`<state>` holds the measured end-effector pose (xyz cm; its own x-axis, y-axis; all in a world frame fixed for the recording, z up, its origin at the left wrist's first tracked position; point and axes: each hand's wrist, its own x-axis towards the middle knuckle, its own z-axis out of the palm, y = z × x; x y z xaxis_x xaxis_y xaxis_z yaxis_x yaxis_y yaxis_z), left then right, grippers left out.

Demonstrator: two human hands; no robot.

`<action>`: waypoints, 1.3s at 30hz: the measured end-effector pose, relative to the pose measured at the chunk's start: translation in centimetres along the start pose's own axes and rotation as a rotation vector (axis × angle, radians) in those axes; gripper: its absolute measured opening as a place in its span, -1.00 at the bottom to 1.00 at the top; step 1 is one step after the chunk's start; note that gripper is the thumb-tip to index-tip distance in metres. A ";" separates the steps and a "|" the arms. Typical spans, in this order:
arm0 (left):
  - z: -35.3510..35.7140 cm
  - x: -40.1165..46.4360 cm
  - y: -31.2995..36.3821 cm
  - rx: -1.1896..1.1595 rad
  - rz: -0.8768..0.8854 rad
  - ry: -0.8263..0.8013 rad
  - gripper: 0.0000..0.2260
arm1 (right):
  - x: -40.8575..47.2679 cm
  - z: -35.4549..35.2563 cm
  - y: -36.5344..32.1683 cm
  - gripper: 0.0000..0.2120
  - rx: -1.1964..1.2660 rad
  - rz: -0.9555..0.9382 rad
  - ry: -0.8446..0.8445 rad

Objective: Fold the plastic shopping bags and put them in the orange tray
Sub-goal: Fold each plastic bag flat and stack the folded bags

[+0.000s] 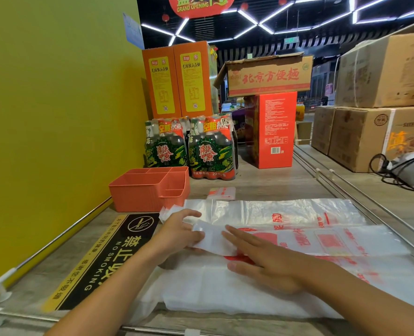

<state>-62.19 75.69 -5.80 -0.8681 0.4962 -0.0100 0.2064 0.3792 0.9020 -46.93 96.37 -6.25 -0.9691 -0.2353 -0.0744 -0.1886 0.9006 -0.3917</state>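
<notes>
The plastic shopping bags (286, 229) are thin, see-through plastic, shiny and a bit crinkly, with red print. A thicker white stack (225, 292) under them looks soft and dull. The orange tray (150, 190) is hard plastic, matt, with fine ribbed lines on its sides. The shelf (273, 187) looks like grey wood with a grain, and it has shiny metal rails (63, 235) along its edges. The no-smoking sign (99, 265) is smooth and a little glossy. The big boxes (361, 137) are brown cardboard, rough and dull. The bottle packs (212, 151) are wrapped in shiny plastic film.
</notes>
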 end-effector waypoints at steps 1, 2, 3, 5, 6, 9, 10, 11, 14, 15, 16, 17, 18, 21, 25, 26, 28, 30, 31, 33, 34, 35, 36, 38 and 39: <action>0.0 0.0 -0.1 0.004 0.004 0.001 -0.57 | -0.3 -0.2 0.0 -0.29 0.017 0.009 0.019; 0.0 0.0 -0.2 0.003 0.005 -0.003 -0.57 | -0.7 -0.5 0.1 -0.27 0.046 0.019 0.044; 0.0 -0.1 -0.2 0.001 0.005 -0.010 -0.57 | -1.0 -0.7 0.2 -0.25 0.073 0.027 0.072; 0.1 -0.2 -0.3 -0.006 0.010 -0.019 -0.56 | -1.3 -0.8 0.4 -0.26 0.066 0.048 0.100; 0.1 -0.2 -0.3 -0.010 0.014 -0.021 -0.56 | -1.4 -0.8 0.4 -0.28 0.041 0.056 0.095; 0.3 -0.2 -0.4 0.020 0.025 -0.015 -0.55 | -1.0 -0.1 0.6 -0.33 -0.005 0.048 0.044; 0.3 -0.2 -0.5 0.039 0.026 -0.014 -0.55 | -0.8 0.0 0.5 -0.34 -0.010 0.042 0.028; 0.3 -0.2 -0.5 0.052 0.029 -0.015 -0.55 | -0.6 0.2 0.5 -0.35 -0.010 0.030 0.020; 0.5 0.0 -0.6 0.064 0.039 0.005 -0.58 | 0.0 0.4 0.3 -0.36 -0.013 0.011 0.006; 0.6 0.1 -0.5 0.054 0.029 0.020 -0.61 | 0.2 0.5 0.3 -0.36 -0.021 0.011 -0.003; 0.7 0.2 -0.4 0.036 0.008 0.038 -0.64 | 0.4 0.7 0.4 -0.36 -0.030 0.008 -0.011; 0.8 0.3 -0.3 -0.007 -0.018 0.059 -0.66 | 0.5 0.9 0.4 -0.35 -0.033 0.006 -0.015; 1.0 0.2 -0.1 -0.073 -0.045 0.071 -0.66 | 0.6 1.0 0.5 -0.35 -0.027 0.005 -0.017; 1.7 -0.5 0.5 -0.283 -0.063 0.007 -0.60 | 0.6 0.9 0.5 -0.33 0.016 0.007 -0.004; 2.9 -1.5 1.0 -0.355 0.042 -0.274 -0.52 | 0.8 0.7 0.5 -0.34 0.060 -0.029 0.034; 3.3 -1.5 0.9 -0.310 0.073 -0.290 -0.58 | 0.8 0.7 0.7 -0.35 0.074 -0.026 0.040; 4.3 -1.6 0.8 -0.188 0.156 -0.257 -0.73 | 0.8 0.6 0.9 -0.37 0.091 -0.009 0.033; 5.0 -1.5 0.6 -0.075 0.226 -0.188 -0.81 | 0.8 0.5 1.1 -0.38 0.106 0.003 0.027; 5.2 -1.5 0.6 -0.030 0.250 -0.146 -0.81 | 0.8 0.4 1.1 -0.38 0.111 0.012 0.027; 5.2 -1.5 0.6 0.041 0.272 -0.049 -0.71 | 0.7 0.3 1.1 -0.38 0.108 0.029 0.038; 5.0 -1.4 0.4 0.084 0.283 -0.002 -0.66 | 0.6 0.3 1.2 -0.39 0.103 0.035 0.051; 4.7 -1.1 0.1 0.123 0.302 0.050 -0.64 | 0.5 0.2 1.2 -0.40 0.091 0.041 0.067; 4.4 -0.8 -0.3 0.165 0.317 0.098 -0.64 | 0.3 0.1 1.3 -0.40 0.068 0.045 0.084; 3.7 -0.4 -0.7 0.209 0.330 0.169 -0.62 | -0.2 -0.1 1.5 -0.41 -0.007 0.053 0.105; 3.5 -0.2 -0.8 0.225 0.341 0.187 -0.62 | -0.5 -0.1 1.5 -0.42 -0.038 0.059 0.107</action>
<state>-60.60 78.03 -8.02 -0.7961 0.4802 0.3684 0.5697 0.3892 0.7238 -46.73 97.88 -6.67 -0.9897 -0.1431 0.0025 -0.1347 0.9252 -0.3548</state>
